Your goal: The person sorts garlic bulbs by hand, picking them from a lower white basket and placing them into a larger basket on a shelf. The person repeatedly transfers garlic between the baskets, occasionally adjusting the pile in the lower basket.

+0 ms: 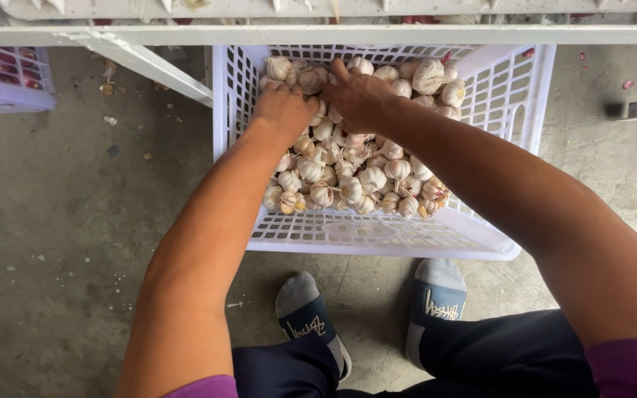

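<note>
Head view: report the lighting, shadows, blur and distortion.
Head view: soft, even daylight, no glare; faint shadow under the white crate on the concrete floor; garlic bulbs, left hand and right hand sharp; wide-angle lens stretches the forearms near the edges.

Two crates are in sight: one white crate (495, 96) straight ahead and one purple crate (5, 77) at the far left edge, only partly shown. The white one holds a heap of garlic bulbs (355, 177), several dozen, too many and too piled up to count exactly. Two hands reach in, the left hand (283, 109) and the right hand (359, 99). Two socked feet (436, 291) stand below.
</note>
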